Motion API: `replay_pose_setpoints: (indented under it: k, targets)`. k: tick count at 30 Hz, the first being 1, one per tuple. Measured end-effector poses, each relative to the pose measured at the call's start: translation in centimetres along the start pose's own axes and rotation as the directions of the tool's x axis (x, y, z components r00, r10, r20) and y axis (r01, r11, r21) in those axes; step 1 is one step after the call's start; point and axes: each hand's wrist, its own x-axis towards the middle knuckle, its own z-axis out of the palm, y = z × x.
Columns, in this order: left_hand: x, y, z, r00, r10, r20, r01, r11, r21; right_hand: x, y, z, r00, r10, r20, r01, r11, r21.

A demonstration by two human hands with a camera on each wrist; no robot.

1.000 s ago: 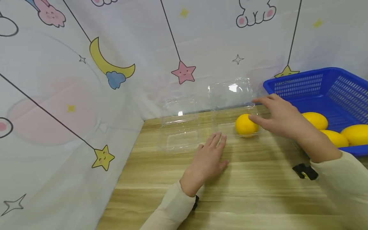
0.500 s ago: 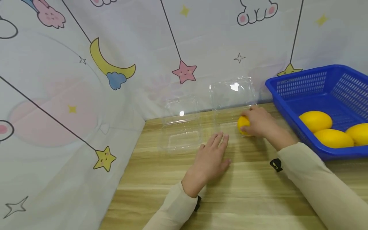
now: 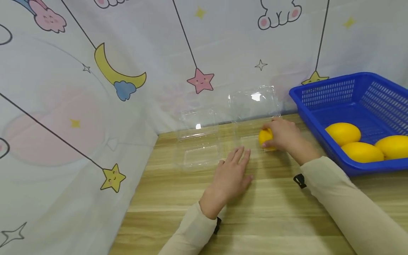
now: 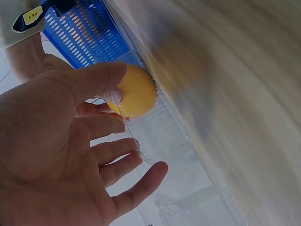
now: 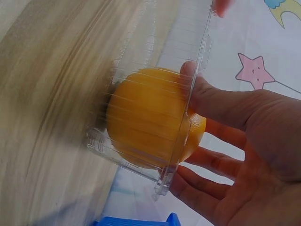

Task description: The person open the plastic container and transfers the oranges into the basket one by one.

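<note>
My right hand (image 3: 283, 135) grips a yellow lemon (image 3: 265, 139) with thumb and fingers, inside the right-hand clear plastic box (image 5: 162, 183). Up close in the right wrist view, the lemon (image 5: 146, 117) shows through the box's transparent wall, with my thumb reaching over the rim. The lid (image 3: 255, 102) of this box stands raised against the backdrop. My left hand (image 3: 230, 179) lies palm down with fingers extended, fingertips at the front left corner of the same box. In the left wrist view its fingers (image 4: 143, 190) are apart and hold nothing.
A second clear box (image 3: 202, 152) sits on the left with its lid up. To the right stands a blue plastic basket (image 3: 379, 165) holding several lemons (image 3: 343, 133). A printed cloth (image 3: 153, 42) hangs behind and at the left of the wooden table (image 3: 255, 219).
My right hand has come down from the right, beside the basket, and taken hold of the lemon in the box. My left hand stays in place.
</note>
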Motion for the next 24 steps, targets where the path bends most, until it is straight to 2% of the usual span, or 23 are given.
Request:
replay_pose_setpoints:
  k: [9,19,24]
  targets:
    - [0.16,-0.15,-0.14,1.0,-0.003,-0.005,0.003,1.0,0.012,0.23,-0.32,-0.19,1.0,0.005,-0.022,-0.005,1.0,0.018]
    - [-0.15,-0.05,-0.09,1.0,-0.003,-0.024,0.004,0.999,0.037,0.71,-0.52,-0.4,1.0,0.006,-0.005,-0.006,1.0,0.021]
    - [0.0,0.34,0.09,1.0,0.009,-0.014,-0.008,1.0,0.01,0.51,-0.2,-0.5,0.999,0.029,0.018,-0.03,0.999,0.025]
